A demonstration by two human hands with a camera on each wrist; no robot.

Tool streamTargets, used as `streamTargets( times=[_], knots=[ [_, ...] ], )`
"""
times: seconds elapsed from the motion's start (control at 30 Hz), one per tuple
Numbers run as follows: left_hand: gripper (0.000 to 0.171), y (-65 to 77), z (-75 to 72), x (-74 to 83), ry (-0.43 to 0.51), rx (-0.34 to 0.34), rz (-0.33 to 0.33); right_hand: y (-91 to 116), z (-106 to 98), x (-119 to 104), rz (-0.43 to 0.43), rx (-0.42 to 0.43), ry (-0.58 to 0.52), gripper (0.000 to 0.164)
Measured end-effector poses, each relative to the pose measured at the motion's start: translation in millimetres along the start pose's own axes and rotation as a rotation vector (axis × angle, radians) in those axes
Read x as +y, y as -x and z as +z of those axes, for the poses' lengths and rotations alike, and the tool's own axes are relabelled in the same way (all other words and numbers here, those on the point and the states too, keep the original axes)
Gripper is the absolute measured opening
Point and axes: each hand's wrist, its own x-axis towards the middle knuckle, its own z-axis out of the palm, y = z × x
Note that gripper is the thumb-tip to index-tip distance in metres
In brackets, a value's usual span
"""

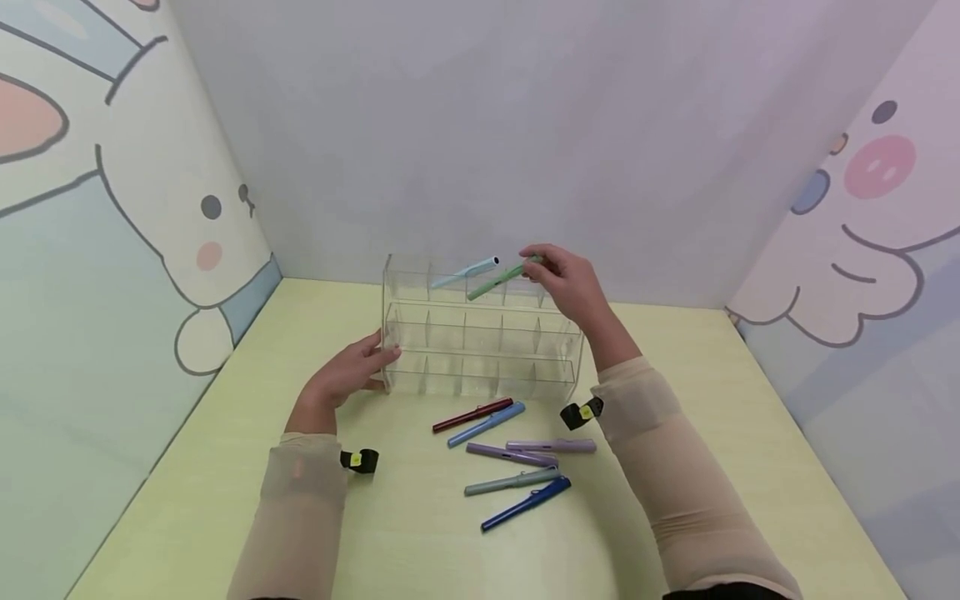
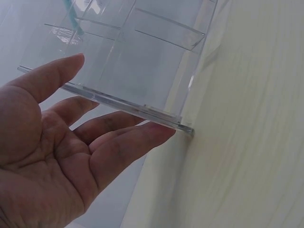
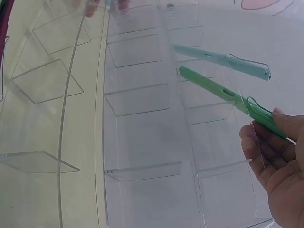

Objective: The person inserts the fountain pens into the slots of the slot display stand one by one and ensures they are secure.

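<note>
A clear, stepped acrylic pen organizer [image 1: 483, 346] with divided compartments stands on the table. My left hand [image 1: 348, 372] holds its left side; in the left wrist view the thumb [image 2: 66, 71] lies on one side of the panel and the fingers [image 2: 135, 142] on the other. Above the back row, my right hand [image 1: 566, 279] pinches a green pen [image 1: 495, 283] by its clip end, tilted with the other end lower left. Close behind it, a light blue pen [image 1: 467, 272] leans in a back-row compartment. Both pens show in the right wrist view.
In front of the organizer lie a dark red pen [image 1: 472, 415], a blue pen [image 1: 486, 424], two purple pens [image 1: 551, 447], a grey-green pen [image 1: 512, 482] and a dark blue pen [image 1: 527, 504]. A grey wall [image 1: 487, 125] rises behind; cartoon-printed panels flank the table.
</note>
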Motion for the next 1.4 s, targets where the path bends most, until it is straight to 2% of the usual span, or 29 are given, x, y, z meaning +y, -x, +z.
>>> streamTargets(
  times=[0.13,0.23,0.37,0.47,0.57,0.67,0.77,0.87,0.97,1.03,1.1,1.2,1.33,1.4],
  knots=[
    [0.075,0.4,-1.0,0.9,0.000,0.007,-0.009,0,-1,0,-0.014,-0.008,0.015,0.036],
    [0.078,0.6,-1.2,0.9,0.000,0.001,-0.011,1,-4,0,-0.030,-0.010,0.020,0.048],
    [0.077,-0.2,-1.5,0.1,0.004,-0.006,-0.010,5,-12,-4,-0.083,0.062,-0.023,0.061],
    [0.076,-1.7,-2.6,-0.6,0.009,-0.003,-0.003,13,-21,-7,-0.140,0.165,-0.062,0.059],
    [0.076,-2.7,-3.7,0.0,0.007,-0.010,0.013,30,-31,-10,-0.172,0.250,-0.077,0.052],
    [0.077,-3.1,-3.3,1.1,0.007,-0.010,0.008,54,-37,-10,-0.180,0.263,-0.050,0.045],
    [0.077,-2.2,-2.6,1.1,0.000,-0.006,-0.002,79,-37,-6,-0.161,0.183,0.035,0.042],
    [0.078,-1.2,-2.0,-0.2,0.002,-0.005,-0.007,102,-36,-1,-0.097,0.020,0.127,0.044],
    [0.079,-1.6,-0.2,-2.0,0.003,-0.011,-0.007,124,-34,3,0.005,-0.154,0.216,0.050],
    [0.079,-2.2,1.0,-3.0,0.003,-0.014,-0.012,136,-33,5,0.063,-0.241,0.257,0.055],
    [0.078,-2.3,1.7,-3.5,-0.003,-0.015,-0.017,146,-32,7,0.101,-0.299,0.277,0.056],
    [0.078,-1.8,1.3,-3.2,-0.003,-0.010,-0.021,155,-32,8,0.124,-0.331,0.275,0.050],
    [0.081,-0.5,-1.2,-2.0,-0.001,-0.008,-0.018,156,-32,12,0.153,-0.398,0.289,0.039],
    [0.081,-1.2,-1.9,-0.8,-0.001,-0.010,-0.019,155,-30,17,0.182,-0.467,0.307,0.037]
  ],
)
